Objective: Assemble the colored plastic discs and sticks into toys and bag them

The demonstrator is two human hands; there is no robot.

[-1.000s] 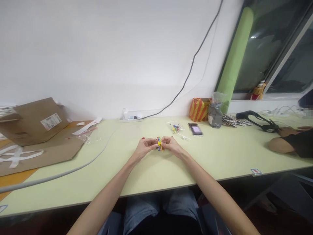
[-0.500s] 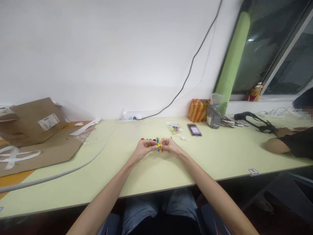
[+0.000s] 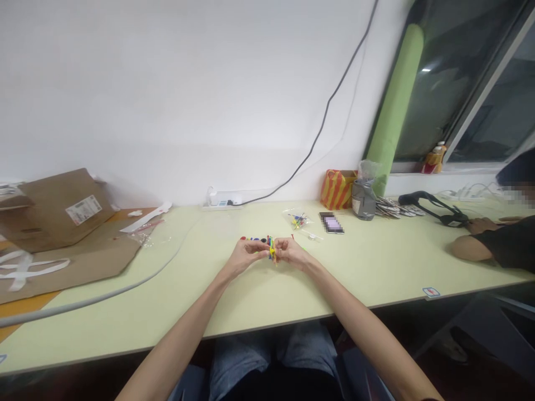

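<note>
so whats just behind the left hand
Just past the left hand, small pieces show in a row on the table, red, blue and black among them. Whatever the hand covers there cannot be seen.

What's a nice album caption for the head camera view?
Left hand and right hand hold a multicoloured piece at a pale green table, striped bag beyond.

Smooth low-sheen counter (image 3: 376,267), plastic-looking toy (image 3: 272,254) in the middle, clear shiny plastic bag (image 3: 298,219) beyond it, smooth matt wall (image 3: 167,100) at the far side, dull cardboard-like package (image 3: 50,209) at left, glossy glass window (image 3: 451,89) at far right, soft denim trousers (image 3: 240,362) at the near side.
</note>
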